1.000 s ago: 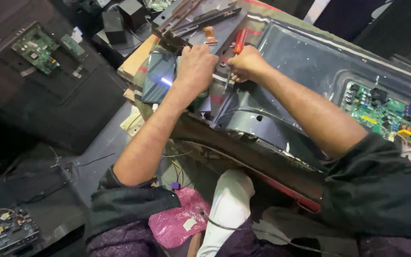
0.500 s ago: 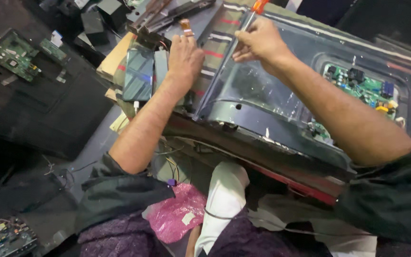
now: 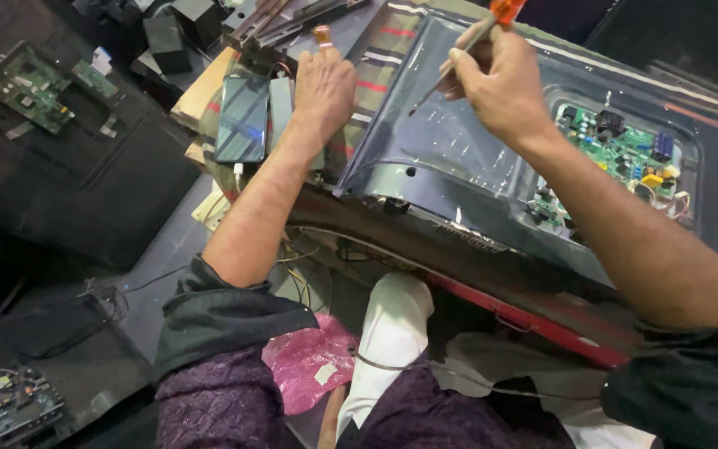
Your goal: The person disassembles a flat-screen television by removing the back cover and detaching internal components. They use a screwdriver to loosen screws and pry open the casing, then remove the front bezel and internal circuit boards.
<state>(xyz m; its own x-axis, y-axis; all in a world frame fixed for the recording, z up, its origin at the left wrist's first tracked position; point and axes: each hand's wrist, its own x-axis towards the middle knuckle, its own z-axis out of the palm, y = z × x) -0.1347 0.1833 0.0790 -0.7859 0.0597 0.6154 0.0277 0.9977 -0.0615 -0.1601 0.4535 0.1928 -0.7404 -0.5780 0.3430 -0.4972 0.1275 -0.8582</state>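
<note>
My right hand (image 3: 496, 79) grips a screwdriver (image 3: 492, 18) with an orange handle; its shaft points down-left at the dark back panel (image 3: 459, 158) of a flat screen set lying face down. My left hand (image 3: 323, 87) rests flat, palm down, on a striped cloth (image 3: 380, 71) at the panel's left edge, next to a dark phone (image 3: 241, 118) with a cable. A green circuit board (image 3: 617, 150) sits in an opening of the panel, right of my right hand.
Another dark panel with a small green board (image 3: 31, 87) lies at the left. Black boxes (image 3: 180, 29) and metal strips (image 3: 280, 17) are at the top. A pink bag (image 3: 313, 362) lies between my knees. A round wired part (image 3: 6, 399) sits at bottom left.
My right hand has lifted the screwdriver up and to the right, off the panel's left end. My left hand has opened flat and slid onto the striped cloth. The view shifted.
</note>
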